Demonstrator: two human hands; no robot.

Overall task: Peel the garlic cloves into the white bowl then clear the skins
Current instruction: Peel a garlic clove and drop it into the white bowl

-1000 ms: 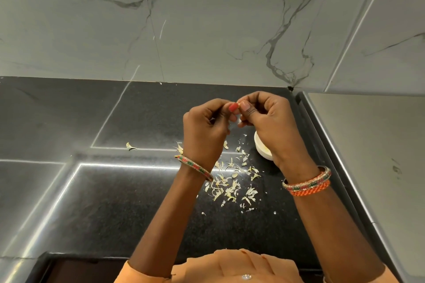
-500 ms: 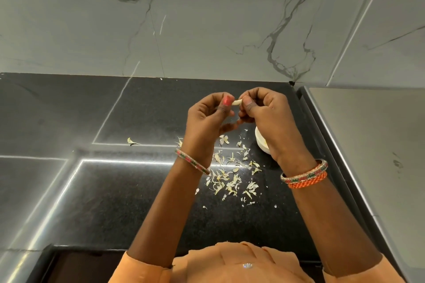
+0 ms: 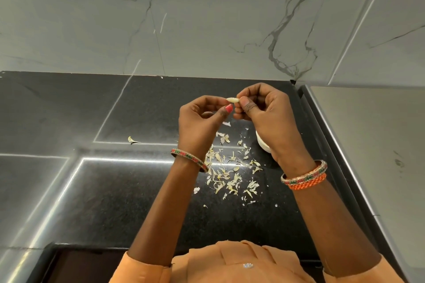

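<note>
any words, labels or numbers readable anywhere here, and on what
None: no readable text shows in the head view.
The garlic clove, white bowl, bangles, black countertop and marble wall carry no lettering.

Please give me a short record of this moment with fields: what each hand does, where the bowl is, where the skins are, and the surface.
left hand: left hand pinches one end of the garlic clove
right hand: right hand pinches the other end of the same clove
clove state: pale, looks mostly bare; held above the counter
white bowl: white bowl largely hidden under the right wrist; contents not visible
skins: garlic skins scattered between the forearms; one stray skin lies apart to the left
surface: black counter
</note>
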